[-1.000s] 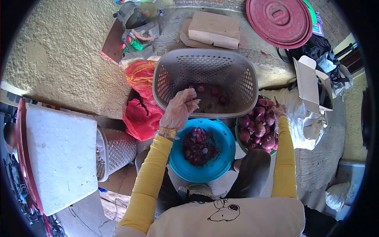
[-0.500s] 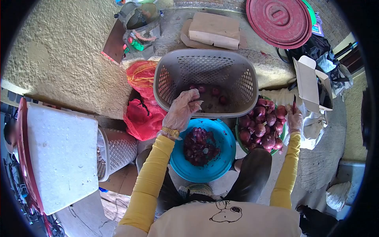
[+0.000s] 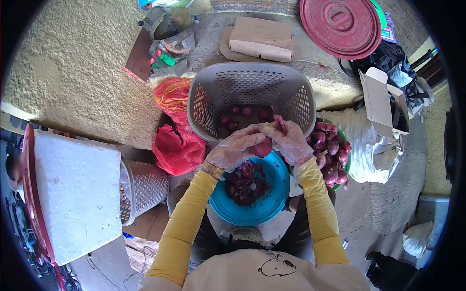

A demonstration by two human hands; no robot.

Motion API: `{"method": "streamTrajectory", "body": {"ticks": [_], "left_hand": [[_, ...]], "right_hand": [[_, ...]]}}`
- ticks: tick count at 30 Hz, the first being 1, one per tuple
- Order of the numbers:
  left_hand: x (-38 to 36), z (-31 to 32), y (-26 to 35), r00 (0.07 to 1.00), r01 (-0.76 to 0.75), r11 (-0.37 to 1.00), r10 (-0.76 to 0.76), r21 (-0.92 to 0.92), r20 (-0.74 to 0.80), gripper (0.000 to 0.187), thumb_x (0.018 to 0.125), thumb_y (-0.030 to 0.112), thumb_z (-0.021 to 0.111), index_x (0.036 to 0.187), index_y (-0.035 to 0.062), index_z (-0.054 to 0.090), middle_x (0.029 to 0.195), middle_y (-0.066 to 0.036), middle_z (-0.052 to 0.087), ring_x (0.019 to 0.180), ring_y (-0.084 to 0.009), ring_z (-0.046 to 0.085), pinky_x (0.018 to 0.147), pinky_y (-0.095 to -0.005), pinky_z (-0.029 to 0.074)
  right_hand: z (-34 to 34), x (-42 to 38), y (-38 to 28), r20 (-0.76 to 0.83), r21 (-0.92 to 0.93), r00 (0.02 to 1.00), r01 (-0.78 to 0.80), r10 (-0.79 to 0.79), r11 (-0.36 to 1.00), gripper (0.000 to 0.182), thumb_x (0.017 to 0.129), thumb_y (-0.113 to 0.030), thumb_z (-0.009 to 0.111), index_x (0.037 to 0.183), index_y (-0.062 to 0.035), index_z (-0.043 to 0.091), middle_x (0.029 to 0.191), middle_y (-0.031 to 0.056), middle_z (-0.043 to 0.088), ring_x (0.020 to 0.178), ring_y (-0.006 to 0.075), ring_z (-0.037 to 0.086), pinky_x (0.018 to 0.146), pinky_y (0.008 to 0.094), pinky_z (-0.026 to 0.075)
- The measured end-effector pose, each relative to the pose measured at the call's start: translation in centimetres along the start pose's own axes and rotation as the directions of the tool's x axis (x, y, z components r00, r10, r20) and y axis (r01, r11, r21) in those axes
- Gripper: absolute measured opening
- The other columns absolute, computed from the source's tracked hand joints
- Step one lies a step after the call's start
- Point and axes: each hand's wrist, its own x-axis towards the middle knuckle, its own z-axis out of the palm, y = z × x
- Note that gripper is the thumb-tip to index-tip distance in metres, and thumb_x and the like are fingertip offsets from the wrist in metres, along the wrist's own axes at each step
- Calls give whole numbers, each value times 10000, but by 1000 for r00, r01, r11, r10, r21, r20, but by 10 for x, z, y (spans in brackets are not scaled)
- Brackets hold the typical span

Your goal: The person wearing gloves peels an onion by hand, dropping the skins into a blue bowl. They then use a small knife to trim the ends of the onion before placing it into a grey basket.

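Note:
My two hands, in clear plastic gloves, meet above the front rim of the grey basket [image 3: 252, 68]. My left hand [image 3: 236, 146] is closed around a red onion [image 3: 262, 147]. At the onion's right side, my right hand [image 3: 292, 143] is closed, its fingers close against my left. A narrow dark red object [image 3: 279, 123] sticks up from the right hand; its kind is not clear. Several red onions [image 3: 246, 111] lie in the basket. Below my hands, a blue basin [image 3: 228, 208] holds dark red onion skins and scraps [image 3: 246, 183]. A green basin [image 3: 347, 165] of red onions [image 3: 330, 175] is partly covered by my right arm.
Red mesh sacks [image 3: 178, 150] lie left of the basket. A white foam box [image 3: 77, 189] and another perforated basket [image 3: 149, 186] stand at the left. Behind are a cardboard box [image 3: 262, 39] and a red lid [image 3: 341, 26]. A white sack [image 3: 361, 150] lies right.
My right hand has come left from beside the green basin to meet my left hand. The left has moved slightly right and down. A red onion now shows between them.

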Motion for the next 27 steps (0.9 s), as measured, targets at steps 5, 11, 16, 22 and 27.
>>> {"method": "streamTrajectory", "body": {"ticks": [5, 11, 16, 22, 27], "left_hand": [[-6, -3, -1, 984, -165, 884, 177, 437, 13, 467, 1016, 284, 647, 1391, 34, 524, 1315, -64, 580, 1148, -176, 611, 969, -385, 563], [8, -39, -19, 981, -31, 998, 22, -46, -194, 428, 1020, 296, 632, 1334, 13, 563, 1222, -124, 649, 1070, -234, 661, 886, -361, 606], [7, -39, -11, 956, -110, 906, -17, -410, -293, 377, 1019, 311, 627, 1236, 6, 580, 1195, -172, 653, 1082, -282, 668, 932, -443, 608], [10, -51, -13, 897, -257, 796, -15, -549, -442, 453, 1039, 322, 596, 1282, -45, 491, 1248, -276, 573, 1181, -430, 597, 986, -503, 579], [10, -52, -11, 916, -222, 782, -39, -583, -400, 491, 1048, 355, 584, 1303, -45, 461, 1226, -245, 564, 1159, -412, 596, 983, -508, 576]], "right_hand": [[-2, 15, 18, 8, -3, 1000, 12, -12, 1000, 233, 956, -217, 745, 925, 9, 698, 821, -8, 657, 705, 47, 552, 599, 217, 467], [-11, -1, -2, -91, -73, 996, 10, -17, 997, 493, 1052, -483, 539, 1235, -24, 530, 964, 18, 644, 572, 55, 513, 479, 232, 430], [-5, -6, 0, 7, 65, 997, -83, 83, 994, 418, 1067, -451, 527, 1233, -68, 523, 923, 21, 624, 554, 73, 509, 453, 239, 386], [6, 5, 16, 144, 332, 989, -68, 21, 941, 350, 1078, -428, 513, 1234, -115, 532, 813, -2, 537, 552, 89, 477, 451, 246, 371], [11, -2, 6, 139, 131, 985, -116, 97, 985, 384, 1067, -460, 524, 1231, -112, 525, 778, -5, 503, 573, 92, 471, 460, 254, 399]]}}
